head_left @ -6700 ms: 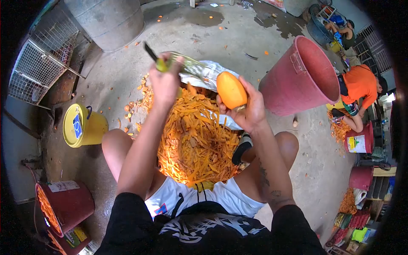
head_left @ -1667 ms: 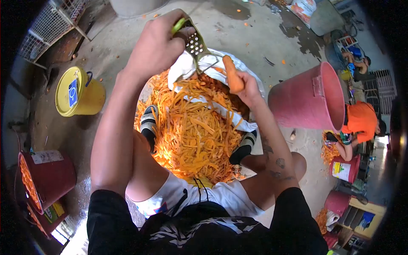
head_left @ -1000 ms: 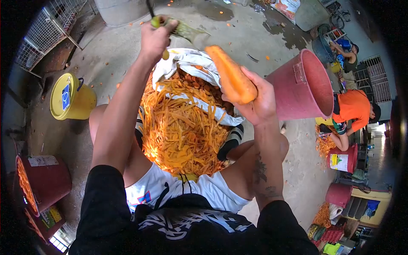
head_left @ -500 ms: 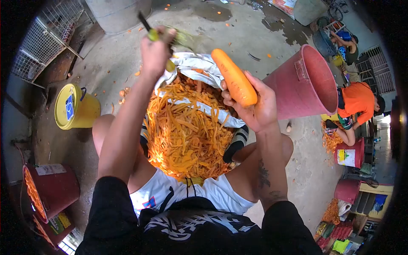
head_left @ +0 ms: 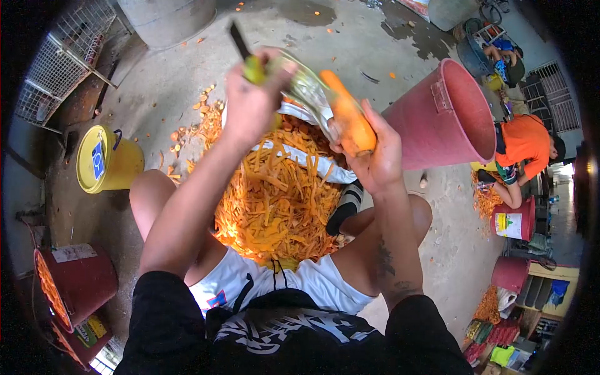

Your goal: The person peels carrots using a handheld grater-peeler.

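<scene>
My left hand [head_left: 253, 100] is wrapped round a tool with a yellow-green handle [head_left: 254, 70] and a dark tip; its far side is blurred by motion. The blurred part of the tool lies close beside a large orange carrot [head_left: 350, 119]. That carrot rests tilted in my right hand [head_left: 378, 153], with the fingers round its lower end. Beneath both hands, between my legs, lies a heap of orange peelings [head_left: 275, 206] with white sacking [head_left: 331, 170] across its upper part.
A large pink bin [head_left: 419, 119] stands right of my right hand. At the left is a yellow bucket [head_left: 122, 164], with red buckets of orange pieces [head_left: 81, 281] lower down. A person in orange [head_left: 525, 147] bends over at the right, and another person sits farther back.
My left hand has moved right and slightly down, bringing the tool beside the carrot. My right hand still holds the carrot in nearly the same place.
</scene>
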Demonstrator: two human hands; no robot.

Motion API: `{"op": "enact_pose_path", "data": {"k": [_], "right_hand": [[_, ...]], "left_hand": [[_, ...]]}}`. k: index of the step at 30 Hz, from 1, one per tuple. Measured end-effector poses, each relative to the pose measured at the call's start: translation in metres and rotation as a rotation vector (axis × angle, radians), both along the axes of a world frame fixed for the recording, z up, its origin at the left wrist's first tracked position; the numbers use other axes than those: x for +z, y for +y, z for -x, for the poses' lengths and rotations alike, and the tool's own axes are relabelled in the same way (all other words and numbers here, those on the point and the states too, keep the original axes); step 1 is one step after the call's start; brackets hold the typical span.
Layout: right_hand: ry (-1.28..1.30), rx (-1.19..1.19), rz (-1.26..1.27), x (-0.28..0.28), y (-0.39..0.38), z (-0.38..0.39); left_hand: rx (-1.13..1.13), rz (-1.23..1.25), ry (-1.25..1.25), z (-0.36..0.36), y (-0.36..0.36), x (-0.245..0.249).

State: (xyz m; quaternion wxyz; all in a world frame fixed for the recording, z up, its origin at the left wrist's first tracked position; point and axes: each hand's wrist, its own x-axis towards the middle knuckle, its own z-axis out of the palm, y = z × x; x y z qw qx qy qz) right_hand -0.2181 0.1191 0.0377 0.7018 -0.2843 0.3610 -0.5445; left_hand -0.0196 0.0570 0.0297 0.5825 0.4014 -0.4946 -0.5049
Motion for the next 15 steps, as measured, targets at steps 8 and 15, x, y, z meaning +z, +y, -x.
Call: {"op": "enact_pose_path", "data": {"k": [8,15], "right_hand": [[-0.044,0.165,0.027,0.003,0.008,-0.007],[0.006,0.117,-0.006,-0.002,0.008,-0.001]], "left_hand": [[0.259,0.081,0.030,-0.047,-0.051,-0.033],[0.107,0.253,-0.118,-0.016,-0.003,-0.001]]}}
